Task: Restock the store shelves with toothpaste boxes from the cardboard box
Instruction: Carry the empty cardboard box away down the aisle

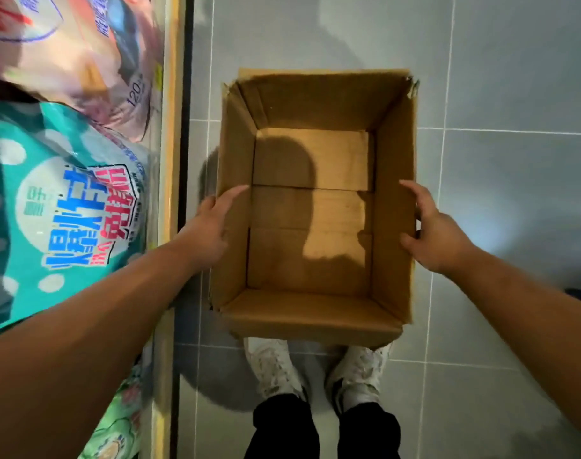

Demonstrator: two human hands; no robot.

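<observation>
An open brown cardboard box [315,104] stands on the grey tiled floor below me. Its inside is bare cardboard; no toothpaste box is in view. My left hand [213,223] reaches to the box's left wall, fingers spread, fingertips at the rim. My right hand [431,233] is at the right wall, fingers apart and curled around the rim. Whether either hand grips the wall I cannot tell.
A store shelf edge [173,127] runs along the left, with teal and pink plastic product packs [67,210] on it. Grey floor tiles [498,193] spread to the right. My two white shoes [315,369] stand just behind the box.
</observation>
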